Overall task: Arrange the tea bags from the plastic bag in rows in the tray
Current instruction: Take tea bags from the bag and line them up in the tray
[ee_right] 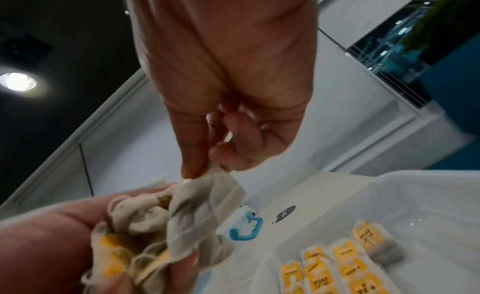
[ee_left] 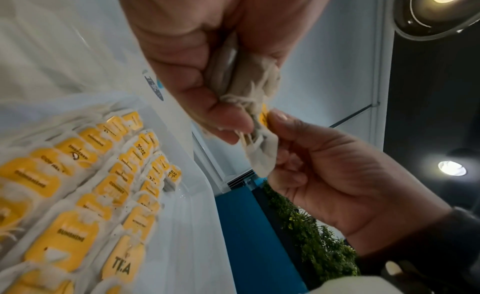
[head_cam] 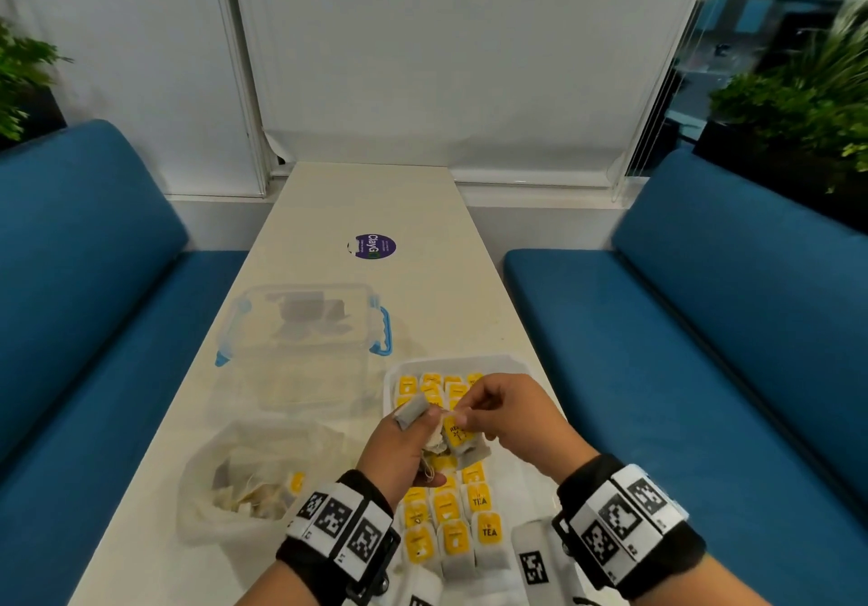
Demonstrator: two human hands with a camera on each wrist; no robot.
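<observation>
Left hand (head_cam: 407, 446): my fingers grip a bunch of tea bags (ee_right: 145, 232).
Right hand (head_cam: 512, 413): pinches one tea bag (head_cam: 462, 436) above the tray (head_cam: 512, 363).

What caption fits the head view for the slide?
Left hand holds a bunch of tea bags over the tray; right hand pinches one free.

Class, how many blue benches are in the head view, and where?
2. One blue bench runs along the table's left side, the other bench along its right. None seems hidden.
</observation>
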